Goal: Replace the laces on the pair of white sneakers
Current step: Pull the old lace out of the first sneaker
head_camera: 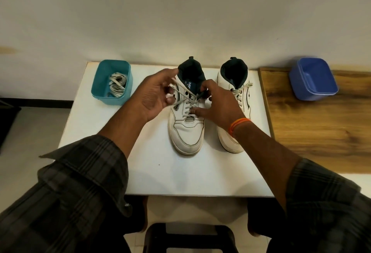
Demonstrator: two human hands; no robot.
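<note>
Two white sneakers stand side by side on a white table [152, 172], toes toward me. My left hand [154, 94] pinches a loose end of the lace [187, 103] at the left side of the left sneaker [187, 130]. My right hand [216, 104] pinches the other lace end near the tongue, with one finger resting on the laced eyelets. The right sneaker [232, 84] stands laced, partly hidden behind my right wrist.
A teal bin [100, 88] at the table's back left holds coiled white laces [117, 85]. A blue bin [313, 80] sits on a wooden surface [313, 132] to the right. A dark stool [188, 236] stands below the table's front edge.
</note>
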